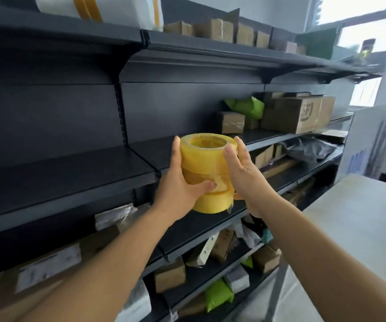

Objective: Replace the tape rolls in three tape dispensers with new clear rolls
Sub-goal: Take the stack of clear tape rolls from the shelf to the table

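Left hand (180, 185) and right hand (245, 173) clasp a stack of yellowish clear tape rolls (207, 173) from both sides, before a dark metal shelf (71, 173).

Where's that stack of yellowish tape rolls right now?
The tape stack is mid-frame in the head view, held between the left hand and right hand, in front of the dark shelf.
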`<state>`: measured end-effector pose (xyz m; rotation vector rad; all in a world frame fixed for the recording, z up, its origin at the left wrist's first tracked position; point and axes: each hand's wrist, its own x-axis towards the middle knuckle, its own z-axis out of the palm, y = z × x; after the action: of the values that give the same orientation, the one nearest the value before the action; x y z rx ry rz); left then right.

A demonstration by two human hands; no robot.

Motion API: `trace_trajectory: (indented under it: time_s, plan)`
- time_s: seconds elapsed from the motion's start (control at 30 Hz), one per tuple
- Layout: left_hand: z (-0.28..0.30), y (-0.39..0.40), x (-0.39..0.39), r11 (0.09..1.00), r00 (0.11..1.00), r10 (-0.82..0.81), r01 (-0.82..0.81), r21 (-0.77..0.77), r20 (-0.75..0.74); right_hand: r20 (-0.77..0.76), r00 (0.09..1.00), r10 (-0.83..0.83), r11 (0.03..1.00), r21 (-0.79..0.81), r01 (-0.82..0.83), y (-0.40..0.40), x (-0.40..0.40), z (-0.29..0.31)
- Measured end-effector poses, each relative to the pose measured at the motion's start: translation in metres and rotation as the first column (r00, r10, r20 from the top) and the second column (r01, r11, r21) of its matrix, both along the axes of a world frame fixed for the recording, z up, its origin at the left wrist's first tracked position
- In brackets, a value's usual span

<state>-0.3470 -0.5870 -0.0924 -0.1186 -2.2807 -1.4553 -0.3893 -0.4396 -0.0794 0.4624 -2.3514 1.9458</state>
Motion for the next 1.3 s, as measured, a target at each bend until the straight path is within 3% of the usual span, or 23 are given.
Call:
trace_trajectory:
  time_s: [0.6, 1.3]
  plan:
    - [-0.051, 0.295, 0.002, 0.927, 0.926, -0.372, 0.366, 0.086, 0.07, 0.114, 0.944, -0.311, 0.95, 0.014, 0.312, 0.301, 0.056, -0.045]
    - [-0.121, 0.501, -0.03, 0.644, 0.624, -0.763, 0.756, 0.117, 0.167, 0.231, 0.705, -0.671, 0.719, -0.031, 0.694, 0.479, 0.095, -0.108]
